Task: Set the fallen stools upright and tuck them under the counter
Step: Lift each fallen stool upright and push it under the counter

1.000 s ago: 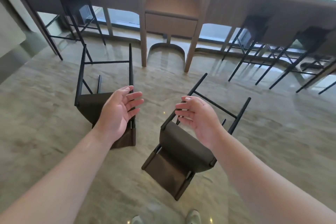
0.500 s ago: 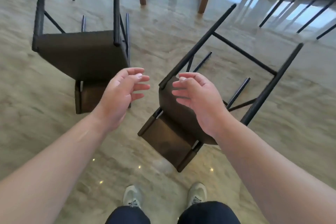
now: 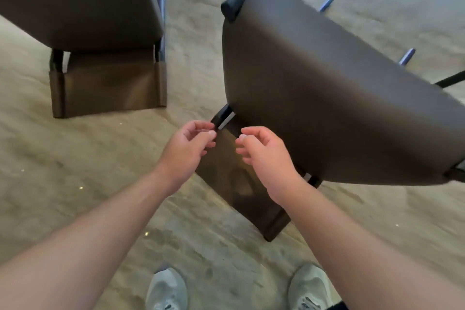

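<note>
Bare hands, left [image 3: 187, 147] and right [image 3: 264, 152], curl over fallen stool [image 3: 327, 98].

We cannot see all of the left stool [image 3: 80, 7]; the top edge of the picture cuts off its legs. The right stool [image 3: 327, 88] loses its legs there too. Our right hand [image 3: 266, 156] covers part of its backrest. Our shoes [image 3: 167, 289] are cut off at the bottom. Everything looks a bit blurry.
</note>
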Demonstrator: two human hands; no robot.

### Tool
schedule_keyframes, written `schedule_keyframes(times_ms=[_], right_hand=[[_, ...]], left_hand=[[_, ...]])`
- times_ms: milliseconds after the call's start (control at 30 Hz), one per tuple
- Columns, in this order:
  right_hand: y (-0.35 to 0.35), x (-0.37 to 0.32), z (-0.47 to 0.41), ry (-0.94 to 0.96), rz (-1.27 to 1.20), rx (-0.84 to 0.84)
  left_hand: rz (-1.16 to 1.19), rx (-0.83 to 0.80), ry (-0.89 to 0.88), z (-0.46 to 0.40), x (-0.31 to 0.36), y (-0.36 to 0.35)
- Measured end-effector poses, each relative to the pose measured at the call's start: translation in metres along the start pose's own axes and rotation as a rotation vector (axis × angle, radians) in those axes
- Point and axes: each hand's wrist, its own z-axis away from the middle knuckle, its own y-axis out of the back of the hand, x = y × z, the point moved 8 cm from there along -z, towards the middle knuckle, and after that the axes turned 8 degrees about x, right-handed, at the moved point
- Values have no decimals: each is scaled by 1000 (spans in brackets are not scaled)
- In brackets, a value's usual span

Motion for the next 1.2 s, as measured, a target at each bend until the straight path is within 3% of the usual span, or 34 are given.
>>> schedule_keyframes(times_ms=[200,300,367,500,633,767,867,1000,1200], right_hand=[[-15,102,-49,-47,59,45],[-16,145,-67,17,198,82],[-18,176,-70,84,425,81],[-26,230,-58,278,820,37],[-31,270,-49,346,1056,-61],[-30,278,-51,314,1103,-53],[-34,278,-54,307,1115,-30],[-39,284,-54,294,1149,-16],[-47,297,-52,299,1232,38]], left_hand=[[-77,-75,3,-49,-92,-26],[-322,-149,-69,-61,-142,-42],[-601,-230,-199,-60,-172,-54],[-1167,-503,-712,-45,-220,-83],[-1530,-665,-946,-44,-265,-85],[-1598,-505,-1056,-58,-252,-88],[-1643,-556,-1143,-54,-259,-99],[-1641,-447,-1057,-65,-259,-99],[-1618,-469,-1017,-77,-261,-98]])
